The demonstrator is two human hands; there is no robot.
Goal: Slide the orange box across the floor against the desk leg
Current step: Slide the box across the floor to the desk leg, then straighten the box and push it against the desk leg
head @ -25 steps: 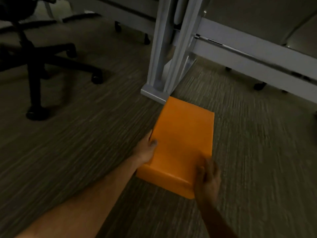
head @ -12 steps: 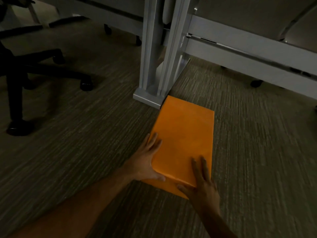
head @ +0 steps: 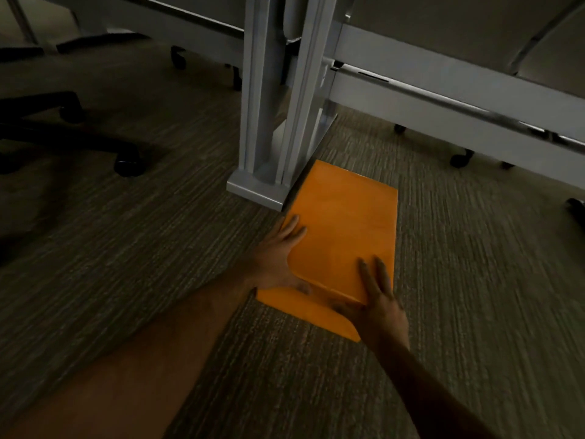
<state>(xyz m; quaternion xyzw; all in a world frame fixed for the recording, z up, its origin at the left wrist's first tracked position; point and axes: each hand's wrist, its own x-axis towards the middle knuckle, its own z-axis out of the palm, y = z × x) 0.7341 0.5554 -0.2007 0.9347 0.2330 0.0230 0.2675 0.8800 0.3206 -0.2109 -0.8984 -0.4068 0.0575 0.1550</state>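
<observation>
Head view: orange box [head: 345,226] now farther alongside desk leg [head: 262,122].

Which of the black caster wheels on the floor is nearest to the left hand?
The chair caster, left of the desk leg, lies nearest the left hand. The other wheels sit farther back under the desks or far right.

Both bare forearms extend forward and down, converging. The left hand [head: 278,261] lies flat, palm down, fingers [head: 292,231] spread and pointing forward, thumb angled inward. The right hand [head: 378,308] lies likewise flat, fingers extended forward and slightly splayed, thumb reaching left. Neither hand is curled closed.
</observation>
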